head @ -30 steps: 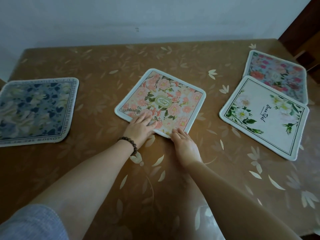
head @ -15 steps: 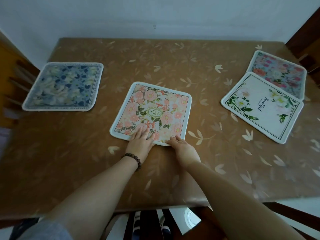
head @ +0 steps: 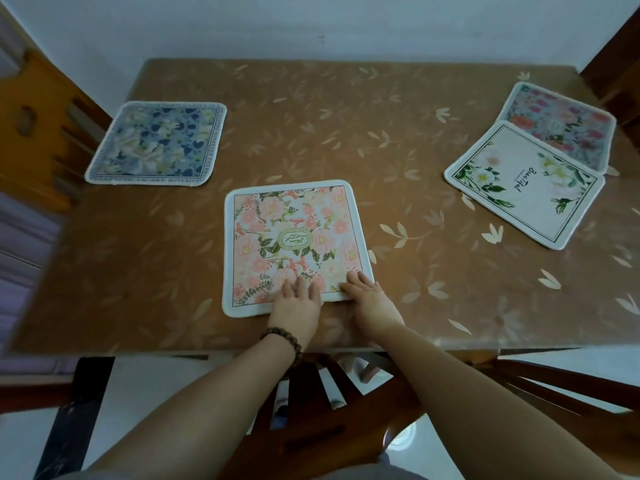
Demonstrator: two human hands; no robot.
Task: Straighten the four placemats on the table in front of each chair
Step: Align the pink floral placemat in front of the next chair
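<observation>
Placemats number four on the bench (head: 311,109), and the pink placemat (head: 294,244) near the front edge now looks squared to that edge, ahead of the chair (head: 346,403) below it. The left hand (head: 294,303) and right hand (head: 370,299) lie flat on the near edge of the pink placemat, each grip released, fingers spread and pressing rather than grasping. The blue placemat (head: 156,143), far left of the pink one, sits roughly straight. Far right of it, the white placemat (head: 523,185) lies skewed and overlaps the red placemat (head: 568,123), so I judge two remain. Half a second earlier the pink placemat was turned at a slant; it has since been rotated and drawn nearer.
</observation>
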